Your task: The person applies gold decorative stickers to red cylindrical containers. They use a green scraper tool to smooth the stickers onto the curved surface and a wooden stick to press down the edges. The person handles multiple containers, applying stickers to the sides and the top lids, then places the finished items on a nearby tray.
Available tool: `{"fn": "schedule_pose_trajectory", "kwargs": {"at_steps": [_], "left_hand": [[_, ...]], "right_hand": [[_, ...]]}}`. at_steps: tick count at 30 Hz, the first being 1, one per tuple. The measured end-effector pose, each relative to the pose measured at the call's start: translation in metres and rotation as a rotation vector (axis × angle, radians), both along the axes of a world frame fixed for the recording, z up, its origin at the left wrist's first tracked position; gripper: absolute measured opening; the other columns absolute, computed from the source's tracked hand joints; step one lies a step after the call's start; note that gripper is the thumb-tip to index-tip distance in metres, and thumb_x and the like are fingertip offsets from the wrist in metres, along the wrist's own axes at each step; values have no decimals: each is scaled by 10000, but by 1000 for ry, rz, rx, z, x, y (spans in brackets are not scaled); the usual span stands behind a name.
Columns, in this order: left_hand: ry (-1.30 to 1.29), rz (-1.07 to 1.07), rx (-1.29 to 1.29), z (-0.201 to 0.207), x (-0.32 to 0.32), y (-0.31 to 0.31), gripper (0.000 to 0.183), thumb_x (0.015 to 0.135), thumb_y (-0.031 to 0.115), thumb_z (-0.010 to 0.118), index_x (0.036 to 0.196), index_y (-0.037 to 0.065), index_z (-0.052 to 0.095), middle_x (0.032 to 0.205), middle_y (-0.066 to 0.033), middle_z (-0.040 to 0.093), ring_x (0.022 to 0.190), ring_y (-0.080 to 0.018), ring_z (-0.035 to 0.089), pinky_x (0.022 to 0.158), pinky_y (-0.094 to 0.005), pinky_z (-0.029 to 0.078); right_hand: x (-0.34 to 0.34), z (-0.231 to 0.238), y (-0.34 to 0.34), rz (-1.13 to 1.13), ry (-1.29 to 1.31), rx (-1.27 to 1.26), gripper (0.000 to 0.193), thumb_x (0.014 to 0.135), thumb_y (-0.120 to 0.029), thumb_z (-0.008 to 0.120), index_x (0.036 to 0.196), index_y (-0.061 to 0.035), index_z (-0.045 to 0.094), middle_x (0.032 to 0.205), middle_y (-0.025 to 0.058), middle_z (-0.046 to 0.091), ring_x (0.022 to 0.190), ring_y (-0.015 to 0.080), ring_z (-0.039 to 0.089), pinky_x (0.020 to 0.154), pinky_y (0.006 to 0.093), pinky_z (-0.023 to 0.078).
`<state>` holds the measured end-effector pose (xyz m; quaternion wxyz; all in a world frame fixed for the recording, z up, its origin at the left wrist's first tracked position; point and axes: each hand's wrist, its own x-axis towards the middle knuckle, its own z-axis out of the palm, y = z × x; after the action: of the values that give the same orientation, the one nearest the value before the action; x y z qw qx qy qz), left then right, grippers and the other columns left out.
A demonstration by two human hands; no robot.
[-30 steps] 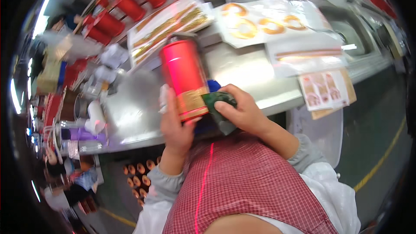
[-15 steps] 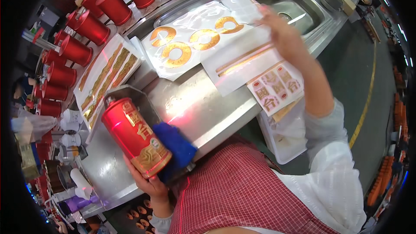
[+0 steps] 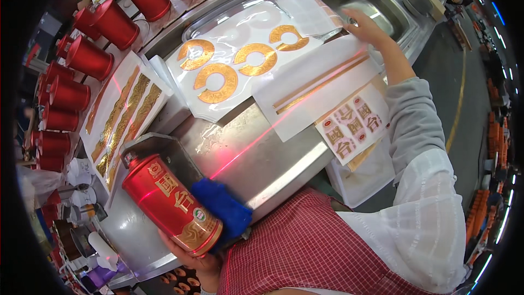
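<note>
A red bottle (image 3: 173, 205) with gold lettering and a gold-patterned base lies tilted in my left hand (image 3: 199, 261), whose fingers wrap its lower end. A blue cloth (image 3: 221, 207) is right beside it on the metal bench. My right hand (image 3: 367, 28) reaches to the far right, by the tray corner and the sink, its thumb and finger apart. Close to it is a small pale sheet with strips (image 3: 314, 12). Left of that lies a clear sheet of gold C-shaped labels (image 3: 216, 83). A sheet with thin gold strips (image 3: 322, 84) and a sheet of lettered labels (image 3: 353, 125) are nearer me.
Several red bottles (image 3: 114, 23) stand in a curved row along the far left. Gold wavy strips on a sheet (image 3: 124, 112) lie before them. A metal tray (image 3: 240, 4) sits under the clear sheet. Beyond my right hand is a sink (image 3: 390, 8); a white bin (image 3: 360, 175) stands below the bench.
My right hand has drawn slightly to the right, and its sleeve shows more. The bottle in my left hand has shifted down a little as the view moved.
</note>
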<state>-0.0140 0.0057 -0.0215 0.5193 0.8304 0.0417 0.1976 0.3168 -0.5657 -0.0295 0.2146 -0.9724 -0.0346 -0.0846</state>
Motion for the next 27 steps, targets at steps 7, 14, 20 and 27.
{"fn": "schedule_pose_trajectory", "kwargs": {"at_steps": [7, 14, 20, 27], "left_hand": [[17, -15, 38, 4, 0, 3, 1026, 883, 727, 378, 1487, -59, 115, 1527, -223, 218, 1370, -328, 335, 1105, -441, 321], [-8, -33, 34, 2, 1, 4, 1001, 897, 705, 385, 1489, -56, 115, 1524, -219, 227, 1366, -325, 343, 1102, -435, 325], [15, 43, -10, -3, 0, 5, 1097, 831, 746, 479, 1482, -66, 130, 1476, -215, 310, 1317, -309, 407, 1079, -422, 351], [19, 10, -43, -7, -10, 6, 1051, 845, 677, 535, 1472, -76, 156, 1461, -222, 338, 1311, -305, 415, 1080, -417, 353]], "right_hand": [[-7, 0, 27, 149, -286, -428, 310, 763, -4, 612, 1044, -117, 678, 1314, 109, 535, 1194, 339, 491, 999, 391, 449], [-12, 10, 24, 256, -286, -378, 130, 780, -16, 638, 886, -88, 663, 1164, 92, 595, 1123, 302, 533, 930, 375, 478], [9, 34, 34, 96, -145, -26, 95, 794, -143, 677, 851, -67, 669, 911, 127, 651, 939, 307, 612, 840, 389, 476], [150, 6, 176, 180, -510, -370, 103, 803, -141, 620, 871, -85, 672, 961, 149, 653, 879, 335, 619, 785, 444, 488]]}}
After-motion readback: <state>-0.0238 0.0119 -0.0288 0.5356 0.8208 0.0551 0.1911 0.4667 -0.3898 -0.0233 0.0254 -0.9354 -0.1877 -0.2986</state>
